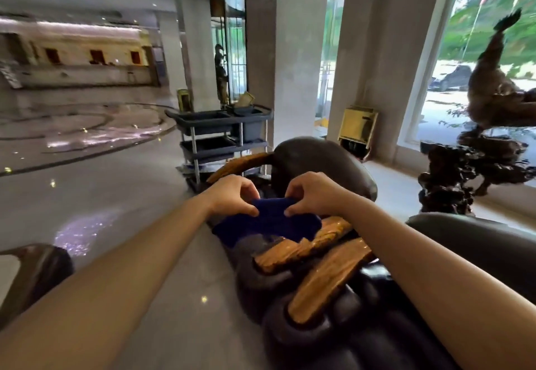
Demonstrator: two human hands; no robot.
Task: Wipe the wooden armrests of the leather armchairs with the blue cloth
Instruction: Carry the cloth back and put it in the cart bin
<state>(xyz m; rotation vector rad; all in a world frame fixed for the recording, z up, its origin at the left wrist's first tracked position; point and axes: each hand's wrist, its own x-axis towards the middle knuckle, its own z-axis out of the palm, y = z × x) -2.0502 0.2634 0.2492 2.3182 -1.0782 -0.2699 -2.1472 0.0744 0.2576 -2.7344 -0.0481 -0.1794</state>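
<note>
Head view: both bare arms reach forward over a row of dark leather armchairs (324, 166). The left hand (232, 195) and the right hand (311, 192) each pinch the upper edge of the blue cloth (269, 224) between thumb and curled fingers, holding it stretched between them. The cloth's long axis runs left to right across the picture, and the rest of it hangs down and drapes over the far end of a wooden armrest (301, 246). That armrest's long axis runs from near left to far right, its far end disappearing under the cloth's right edge. A second wooden armrest (327, 277) lies just beside it, closer to the camera and roughly parallel, and a third one (237, 165) curves beyond the hands, at the left side of the farther chair's back.

The chairs stand on a polished, pale stone floor (101, 195) that mirrors ceiling lights. Beyond them a grey service cart (223, 132) stands near the base of a grey pillar (290, 50). To the right, a dark carved wooden sculpture (470, 172) stands before a tall window (478, 50) with greenery outside. A long reception counter (84, 59) lies far left, blurred.
</note>
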